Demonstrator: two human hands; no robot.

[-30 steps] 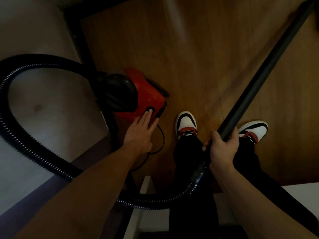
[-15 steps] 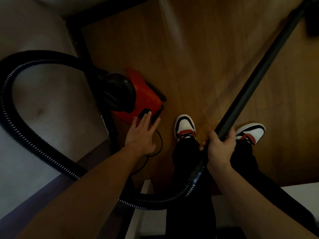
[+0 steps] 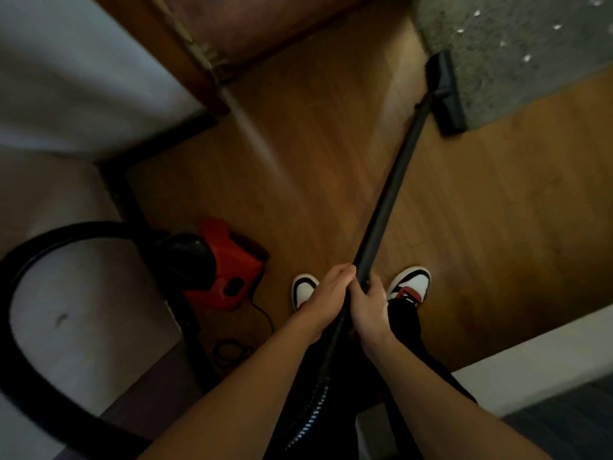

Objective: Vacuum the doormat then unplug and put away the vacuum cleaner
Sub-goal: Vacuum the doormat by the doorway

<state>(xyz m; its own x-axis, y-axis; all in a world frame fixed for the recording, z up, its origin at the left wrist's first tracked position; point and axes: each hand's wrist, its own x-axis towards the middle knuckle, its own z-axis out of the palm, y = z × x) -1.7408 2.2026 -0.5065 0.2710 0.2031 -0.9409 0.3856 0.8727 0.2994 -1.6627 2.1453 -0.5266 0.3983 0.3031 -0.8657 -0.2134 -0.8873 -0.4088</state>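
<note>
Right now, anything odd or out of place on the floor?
White specks litter the grey doormat past the floor head. The power cord lies in a loose tangle beside the red vacuum cleaner, near the left shoe: a possible trip risk.

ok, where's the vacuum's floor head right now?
Head view, upper right: the floor head lies along the edge of the grey doormat beside the wood floor, at the far end of the wand gripped by the left hand and right hand.
</note>
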